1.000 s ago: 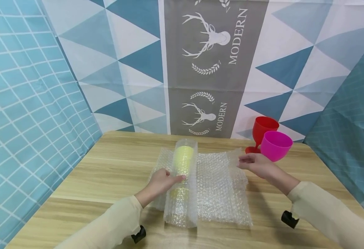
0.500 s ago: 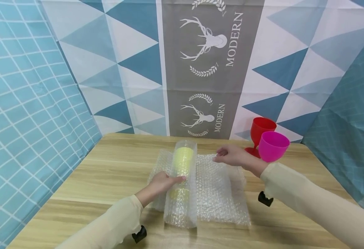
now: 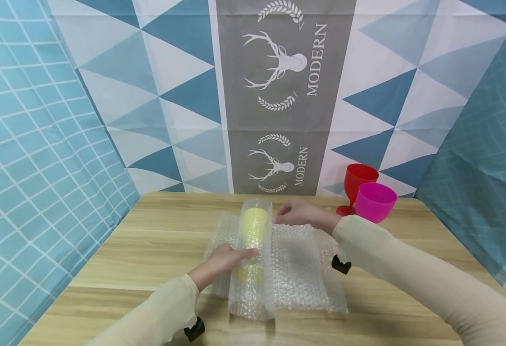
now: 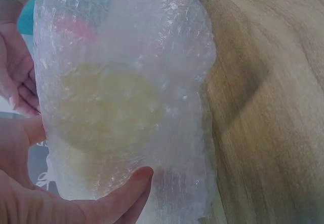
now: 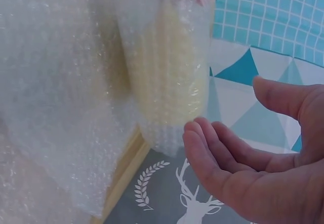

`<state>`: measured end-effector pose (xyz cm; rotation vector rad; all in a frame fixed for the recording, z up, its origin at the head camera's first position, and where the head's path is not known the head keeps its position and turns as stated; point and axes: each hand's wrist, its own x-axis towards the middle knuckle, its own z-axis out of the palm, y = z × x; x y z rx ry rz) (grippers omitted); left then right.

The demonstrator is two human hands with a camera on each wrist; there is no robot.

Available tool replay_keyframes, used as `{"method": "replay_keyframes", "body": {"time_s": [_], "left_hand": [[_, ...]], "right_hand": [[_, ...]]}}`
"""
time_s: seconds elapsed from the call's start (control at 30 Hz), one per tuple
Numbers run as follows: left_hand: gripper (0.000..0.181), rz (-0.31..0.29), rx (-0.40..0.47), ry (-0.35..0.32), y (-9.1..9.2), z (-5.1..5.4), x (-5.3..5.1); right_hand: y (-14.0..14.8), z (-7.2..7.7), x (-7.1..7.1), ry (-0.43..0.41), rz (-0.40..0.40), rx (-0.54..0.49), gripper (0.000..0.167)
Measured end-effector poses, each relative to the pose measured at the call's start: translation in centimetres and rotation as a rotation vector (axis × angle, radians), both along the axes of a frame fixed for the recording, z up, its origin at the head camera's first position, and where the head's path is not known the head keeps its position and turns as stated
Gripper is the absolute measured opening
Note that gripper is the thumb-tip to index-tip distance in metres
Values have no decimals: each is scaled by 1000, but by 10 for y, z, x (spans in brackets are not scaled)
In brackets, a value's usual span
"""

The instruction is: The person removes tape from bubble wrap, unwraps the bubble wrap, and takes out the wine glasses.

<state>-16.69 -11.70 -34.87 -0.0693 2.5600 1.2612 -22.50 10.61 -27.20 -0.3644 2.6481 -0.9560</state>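
Note:
A sheet of bubble wrap (image 3: 298,264) lies on the table, part of it rolled round a yellow object (image 3: 253,226) whose kind the wrap blurs. My left hand (image 3: 224,259) holds this bubble-wrap roll (image 4: 116,107), thumb across its top and fingers at its left side. Beside the roll's far right edge is my right hand (image 3: 298,213). In the right wrist view the right hand (image 5: 263,163) has thumb and fingers apart with nothing between them, fingertips near or touching the roll's end (image 5: 164,133).
At the back right of the wooden table (image 3: 170,240) stand a red goblet (image 3: 358,180) and a magenta cup (image 3: 376,202), close to my right forearm. Patterned cloth (image 3: 183,96) hangs behind the table, with tiled-print cloth (image 3: 41,144) on the left.
My right hand has moved left from near the cups, across the flat bubble wrap, to the roll's far right edge. My left hand keeps its hold on the roll.

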Motion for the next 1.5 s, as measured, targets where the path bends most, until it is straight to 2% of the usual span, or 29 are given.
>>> {"method": "replay_keyframes", "body": {"time_s": [0.17,0.3,0.5,0.67,0.87,1.0,1.17,1.5], "left_hand": [[74,9,2,0,-1,-1,-2],[71,17,16,-13,-1,-2,-1],[77,23,41,-35,-3,-3,3],[78,12,76,-41,-4,-4,6],[71,5,95,-37,-5,-6,9],[62,0,91,-43,-5,-7,9],[70,0,66,-50,-6,-6,7],[89,-10,73,-66,-2,-3,1]], "right_hand": [[-8,7,-4,-34,16,-5,32],[-14,9,-8,-124,13,-29,34],[-20,12,-12,-226,23,-45,33],[-23,17,-13,-233,46,-10,30],[-30,16,-14,-208,12,37,18],[-39,12,-16,-186,9,80,27],[-51,11,-20,-160,30,120,31],[-62,11,-27,-156,-40,114,31]]}}
